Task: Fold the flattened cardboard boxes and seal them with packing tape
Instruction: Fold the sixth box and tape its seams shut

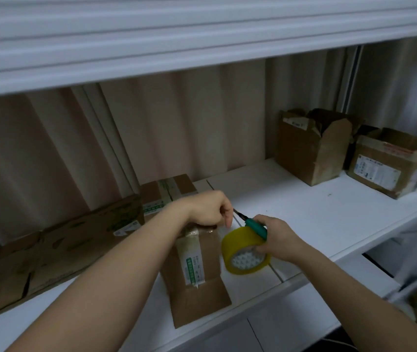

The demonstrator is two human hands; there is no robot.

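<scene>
Two bare forearms seen nearest. White shelf backed by beige panels. Right hand curled round yellow tape roll and green-handled tool. Left hand pinched above taped box; pinched item indistinct. Five cardboard boxes counted.

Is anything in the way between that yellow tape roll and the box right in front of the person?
Nothing visible. The right hand holds the yellow tape roll and a green-handled cutter just right of the cardboard box, with only bare white shelf between. The left hand is curled at the box's top edge, beside the cutter's tip.
</scene>
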